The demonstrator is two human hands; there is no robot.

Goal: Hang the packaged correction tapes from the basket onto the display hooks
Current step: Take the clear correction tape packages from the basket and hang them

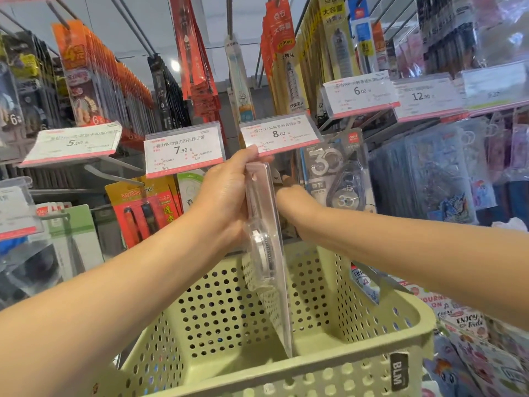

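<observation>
The left hand is raised in front of the display, its fingers and thumb wrapped round the upper part of a clear packaged correction tape seen edge-on, with the top of the pack just beneath the 8.00 price tag. The pack hangs down from that grip, and its lower end dips inside the green perforated basket that sits near, below both forearms. The right hand reaches in from the right, just behind the pack; its fingers are hidden by the package, so whether it grasps anything cannot be told. Just right of it, a packaged correction tape already on display hangs under the same tag. To the left, the 7.90 price tag juts forward, and the gap between the two tags is narrow. The basket's near rim runs under the wrists, with open floor visible inside.
</observation>
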